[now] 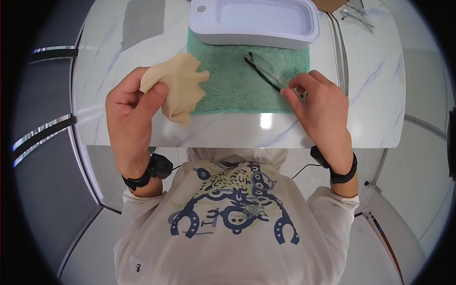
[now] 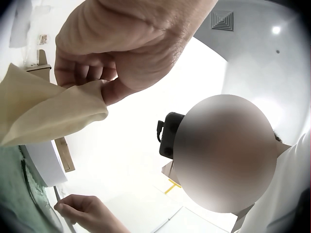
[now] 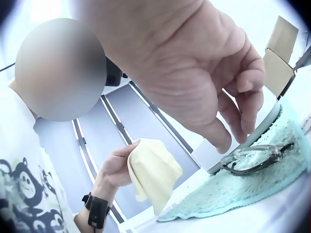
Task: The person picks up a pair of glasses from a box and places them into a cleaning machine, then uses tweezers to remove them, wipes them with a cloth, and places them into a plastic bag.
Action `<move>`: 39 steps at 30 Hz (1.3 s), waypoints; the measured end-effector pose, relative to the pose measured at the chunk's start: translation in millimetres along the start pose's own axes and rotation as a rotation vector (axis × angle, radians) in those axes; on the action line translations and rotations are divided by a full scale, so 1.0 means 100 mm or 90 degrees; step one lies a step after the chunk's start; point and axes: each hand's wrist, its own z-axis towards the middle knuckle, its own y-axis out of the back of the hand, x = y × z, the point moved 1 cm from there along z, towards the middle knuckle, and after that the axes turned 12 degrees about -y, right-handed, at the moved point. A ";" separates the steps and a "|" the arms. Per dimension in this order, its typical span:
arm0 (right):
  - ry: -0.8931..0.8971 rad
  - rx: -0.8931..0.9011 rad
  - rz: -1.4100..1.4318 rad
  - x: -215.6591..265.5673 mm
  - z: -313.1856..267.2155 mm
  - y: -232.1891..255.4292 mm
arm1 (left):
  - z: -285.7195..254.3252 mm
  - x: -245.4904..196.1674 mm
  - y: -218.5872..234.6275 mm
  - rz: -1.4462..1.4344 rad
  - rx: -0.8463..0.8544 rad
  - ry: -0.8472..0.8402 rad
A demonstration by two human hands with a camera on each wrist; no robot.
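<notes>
My left hand [image 1: 130, 111] pinches a limp beige cloth [image 1: 183, 83] between thumb and fingers, at the towel's left edge. The cloth hangs in folds with a scalloped edge. Folded eyeglasses [image 1: 262, 76] with dark, thin arms and clear parts lie on a green towel [image 1: 218, 97]. Over their right end is my right hand [image 1: 325, 114], thumb and fingers bent loosely downward. In the right wrist view, a gap shows between the thumb and the other fingers, and the fingertips [image 3: 223, 144] are right above the glasses' rim [image 3: 245, 171].
A white tub [image 1: 254, 40] with an oval basin stands on the towel's back edge. Grey sheet material [image 1: 142, 21] lies at the back left. A cardboard box [image 1: 330, 4] and clear plastic packets [image 1: 356, 19] are at the back right, near a grey strip [image 1: 341, 57].
</notes>
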 end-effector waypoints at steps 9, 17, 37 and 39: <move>0.040 0.012 0.009 0.03 0.12 -0.03 | -0.06 -0.05 -0.07 0.007 0.033 0.018; 0.054 0.050 -0.019 0.05 0.20 -0.08 | -0.08 -0.04 -0.12 -0.013 0.051 0.024; 0.120 -0.053 0.125 0.30 -0.19 0.30 | -0.04 0.24 -0.45 -0.137 0.108 0.188; 0.144 -0.065 0.148 0.29 -0.22 0.36 | -0.02 0.23 -0.53 -0.198 0.072 0.207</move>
